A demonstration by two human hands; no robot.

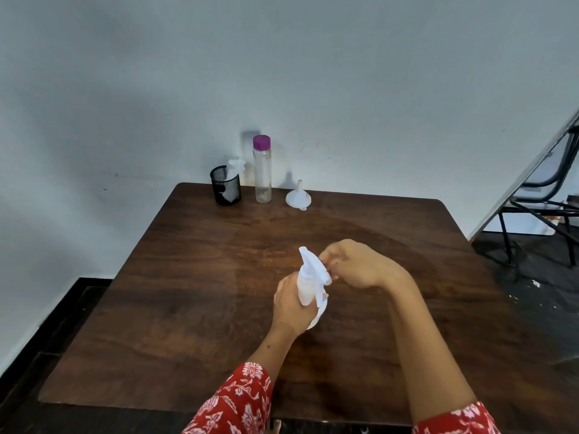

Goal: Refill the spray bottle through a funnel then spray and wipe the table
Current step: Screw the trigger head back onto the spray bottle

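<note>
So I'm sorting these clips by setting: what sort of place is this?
Probably a plain spare room or simple workspace: a bare wooden table pushed against an unadorned white wall, with a folding chair off to the side.

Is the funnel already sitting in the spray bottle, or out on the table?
Out. The funnel rests mouth-down, spout up, on the table beside the purple-capped bottle.

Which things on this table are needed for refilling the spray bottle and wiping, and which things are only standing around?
Needed for the job:
- spray bottle, held by left hand and right hand
- funnel
- clear bottle with purple cap
- tissue in the mesh cup
- table

Only standing around:
- folded chair
</note>
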